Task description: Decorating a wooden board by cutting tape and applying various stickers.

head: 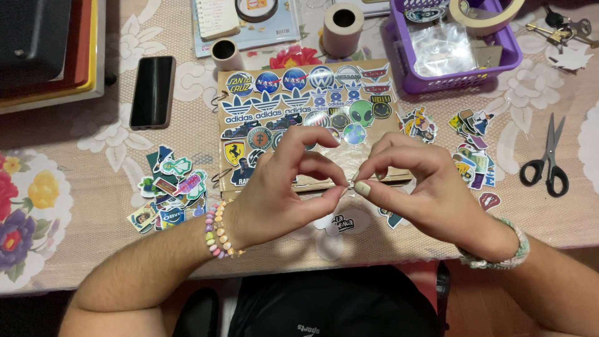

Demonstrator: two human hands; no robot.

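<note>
My left hand (281, 193) and my right hand (418, 193) meet fingertip to fingertip above the near edge of a brown ring-bound notebook (306, 112) whose cover is pasted with many stickers. Both pinch one small thin piece between thumbs and forefingers; it is too small to make out, probably a sticker. A black-and-white sticker (343, 223) lies on the cloth just below the hands. A bead bracelet is on each wrist.
Loose sticker piles lie at the left (170, 190) and right (474, 153). Black scissors (548, 159) sit far right, a dark phone (152, 92) upper left, two tape rolls (342, 28) and a purple basket (455, 47) at the back, keys (561, 30) beyond.
</note>
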